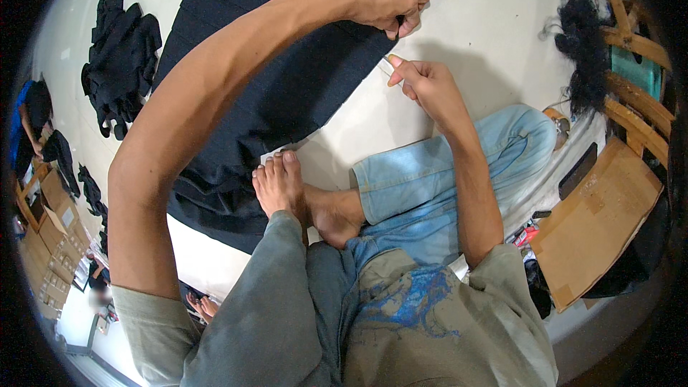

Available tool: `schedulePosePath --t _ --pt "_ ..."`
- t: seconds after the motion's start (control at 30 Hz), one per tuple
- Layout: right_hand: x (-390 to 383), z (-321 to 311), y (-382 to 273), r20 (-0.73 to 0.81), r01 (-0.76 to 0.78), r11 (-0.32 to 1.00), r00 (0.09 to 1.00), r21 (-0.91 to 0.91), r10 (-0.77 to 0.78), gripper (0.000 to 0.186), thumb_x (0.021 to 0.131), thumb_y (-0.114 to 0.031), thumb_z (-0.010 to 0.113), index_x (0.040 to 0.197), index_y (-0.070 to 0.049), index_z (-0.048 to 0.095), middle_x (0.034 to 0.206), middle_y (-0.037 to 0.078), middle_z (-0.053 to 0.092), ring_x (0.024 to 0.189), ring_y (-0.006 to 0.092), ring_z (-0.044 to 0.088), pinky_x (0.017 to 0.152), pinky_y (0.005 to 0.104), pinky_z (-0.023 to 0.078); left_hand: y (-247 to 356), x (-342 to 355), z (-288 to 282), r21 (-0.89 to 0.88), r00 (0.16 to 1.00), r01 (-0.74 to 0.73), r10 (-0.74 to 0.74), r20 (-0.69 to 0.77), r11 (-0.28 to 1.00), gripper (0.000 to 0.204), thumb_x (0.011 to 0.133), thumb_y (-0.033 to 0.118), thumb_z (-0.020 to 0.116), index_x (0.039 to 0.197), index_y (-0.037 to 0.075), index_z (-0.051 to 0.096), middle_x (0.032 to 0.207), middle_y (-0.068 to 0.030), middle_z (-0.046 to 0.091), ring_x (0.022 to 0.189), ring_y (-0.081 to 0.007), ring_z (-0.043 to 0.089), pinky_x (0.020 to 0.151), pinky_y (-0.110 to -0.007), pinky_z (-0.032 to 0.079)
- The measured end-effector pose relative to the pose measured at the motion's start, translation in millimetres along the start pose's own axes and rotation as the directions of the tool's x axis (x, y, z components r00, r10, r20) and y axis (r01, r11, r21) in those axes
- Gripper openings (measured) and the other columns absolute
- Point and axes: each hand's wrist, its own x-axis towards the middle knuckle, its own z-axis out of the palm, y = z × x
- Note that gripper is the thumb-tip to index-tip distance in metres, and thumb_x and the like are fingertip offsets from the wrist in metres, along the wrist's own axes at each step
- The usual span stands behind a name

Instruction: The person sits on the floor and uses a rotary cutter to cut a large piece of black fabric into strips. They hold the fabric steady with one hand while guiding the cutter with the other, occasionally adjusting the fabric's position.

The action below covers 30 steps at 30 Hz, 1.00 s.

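Head view, left hand: the edge of the black cloth is pinched by the left hand, its fingers curled down at the cloth's right border.
Right hand: a small, thin, pale tool is gripped between thumb and fingers by the right hand; its exact kind is too small to be told. The tip is pointed toward the cloth's edge, just below the left hand.
Cloth: the large dark piece is spread across the upper middle of the pale floor, crossed by the left forearm and bunched into folds near the bare foot.
Legs: light blue jeans are worn, with one leg bent out to the right.
Right side: a tangle of black thread is seen beside a wooden frame. Nearer the body, a brown cardboard sheet is propped at a slant, with a flat black object beside it.
Left side: a heap of black fabric is left well apart from the spread cloth. Farther out, a co-worker in blue is seen near cardboard boxes.
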Motion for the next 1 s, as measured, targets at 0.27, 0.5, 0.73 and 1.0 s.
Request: schedulePosePath --t 0.27,0.5,0.73,1.0 --pt "3 3 2 -0.037 0.016 1.000 0.999 -0.009 -0.016 0.042 0.091 -0.039 0.066 0.069 -0.003 0.069 0.054 -0.004 0.042 0.052 0.0075 0.038 0.050 0.0279 0.026 -6 0 4 -0.031 1.000 -0.017 0.018 0.015 0.999 0.011 0.072 0.015 0.080 0.079 0.013 0.072 0.105 0.0002 0.059 0.108 -0.0238 0.053 0.091 -0.041 0.044" --pt "3 5 3 -0.072 0.045 0.998 0.996 -0.047 -0.048 0.044 0.089 -0.041 0.066 0.067 -0.003 0.069 0.052 -0.002 0.045 0.050 0.0100 0.042 0.050 0.0311 0.029 -6 -2 1 0.007 0.999 -0.049 0.049 0.022 0.999 0.011 0.072 0.015 0.080 0.080 0.013 0.072 0.107 -0.0009 0.059 0.110 -0.0240 0.052 0.091 -0.041 0.044" --pt "6 4 8 -0.085 0.036 0.994 0.995 -0.099 -0.044 0.045 0.090 -0.042 0.066 0.067 -0.003 0.067 0.052 0.000 0.047 0.051 0.0115 0.044 0.050 0.0314 0.032 -6 0 1 -0.011 0.999 -0.029 0.029 0.042 1.000 0.009 0.073 0.014 0.079 0.079 0.013 0.072 0.105 -0.0012 0.058 0.108 -0.0237 0.052 0.091 -0.041 0.044" --pt "-12 -24 -1 -0.063 0.016 0.983 0.998 -0.184 -0.028 0.045 0.093 -0.045 0.064 0.078 -0.003 0.073 0.058 -0.002 0.046 0.056 0.0096 0.042 0.054 0.0278 0.031 3 2 7 0.164 0.983 -0.033 0.062 -0.173 0.986 0.014 0.076 0.005 0.074 0.085 0.015 0.076 0.103 0.0017 0.066 0.114 -0.0184 0.056 0.101 -0.035 0.044"
